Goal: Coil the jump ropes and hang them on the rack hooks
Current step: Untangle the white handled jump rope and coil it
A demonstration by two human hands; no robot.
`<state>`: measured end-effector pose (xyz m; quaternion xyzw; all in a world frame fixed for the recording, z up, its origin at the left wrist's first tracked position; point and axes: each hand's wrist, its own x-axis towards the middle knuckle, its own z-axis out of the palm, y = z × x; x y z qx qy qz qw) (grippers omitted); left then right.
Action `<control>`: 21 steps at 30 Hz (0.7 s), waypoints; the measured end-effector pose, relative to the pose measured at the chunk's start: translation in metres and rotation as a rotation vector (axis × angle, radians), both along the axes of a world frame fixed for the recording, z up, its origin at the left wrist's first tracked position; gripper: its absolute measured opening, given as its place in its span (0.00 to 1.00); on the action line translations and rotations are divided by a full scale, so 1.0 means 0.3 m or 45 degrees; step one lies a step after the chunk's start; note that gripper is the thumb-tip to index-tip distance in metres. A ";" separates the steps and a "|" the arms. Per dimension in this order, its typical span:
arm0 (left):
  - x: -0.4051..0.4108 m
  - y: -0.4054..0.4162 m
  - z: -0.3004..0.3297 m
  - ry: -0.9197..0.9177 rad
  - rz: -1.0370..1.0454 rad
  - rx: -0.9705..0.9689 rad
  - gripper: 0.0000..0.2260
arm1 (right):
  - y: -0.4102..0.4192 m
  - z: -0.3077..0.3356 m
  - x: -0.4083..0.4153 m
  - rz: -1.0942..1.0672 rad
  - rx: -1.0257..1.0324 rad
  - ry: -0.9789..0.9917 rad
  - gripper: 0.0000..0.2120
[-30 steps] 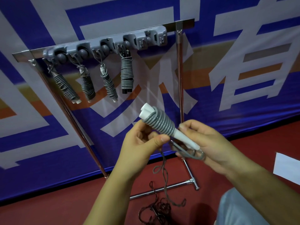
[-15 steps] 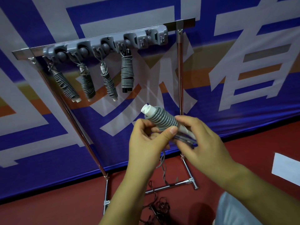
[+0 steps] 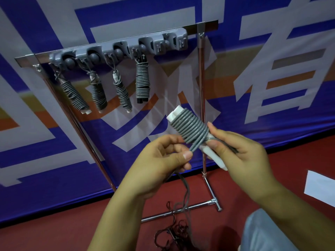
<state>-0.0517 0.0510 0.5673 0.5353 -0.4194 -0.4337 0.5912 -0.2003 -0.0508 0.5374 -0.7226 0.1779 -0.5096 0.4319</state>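
A jump rope (image 3: 190, 128) with white handles and grey cord wound round them is held up in front of the rack. My left hand (image 3: 163, 162) pinches the grey cord just below the coil. My right hand (image 3: 237, 153) grips the lower end of the white handles and a short loop of cord. The grey hook rack (image 3: 117, 49) on a metal bar carries several coiled ropes (image 3: 142, 82) on its left hooks; the rightmost hooks (image 3: 174, 42) are bare.
The metal stand (image 3: 203, 98) rises just behind the held rope, its foot (image 3: 213, 201) on the red floor. A tangle of dark loose rope (image 3: 177, 230) lies on the floor below my hands. A white sheet (image 3: 319, 187) lies at right. A blue banner hangs behind.
The coiled rope has risen and shifted right. My right hand has drawn the cord end across the lower handles, and my left hand has moved from the coil down to the trailing cord.
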 end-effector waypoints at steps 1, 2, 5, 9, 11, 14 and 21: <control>0.000 -0.002 0.003 -0.074 -0.011 0.038 0.11 | 0.004 0.008 -0.001 0.057 0.138 -0.026 0.14; 0.000 -0.004 0.005 -0.153 -0.020 0.060 0.07 | 0.006 0.014 0.000 0.109 0.257 -0.054 0.13; 0.005 -0.005 0.015 -0.367 0.018 0.057 0.06 | -0.003 0.015 0.004 0.167 0.466 -0.075 0.12; 0.002 0.005 0.017 -0.615 0.078 -0.011 0.09 | -0.009 0.015 0.010 0.169 0.587 -0.072 0.10; -0.009 0.006 0.007 -0.649 0.097 -0.020 0.09 | -0.009 0.018 0.011 0.177 0.636 -0.098 0.10; -0.015 0.002 -0.012 -0.656 0.134 -0.042 0.08 | 0.004 0.030 0.008 0.232 0.737 -0.142 0.12; -0.019 -0.013 -0.051 -0.544 0.283 -0.198 0.07 | 0.015 0.051 0.003 0.403 0.901 -0.140 0.16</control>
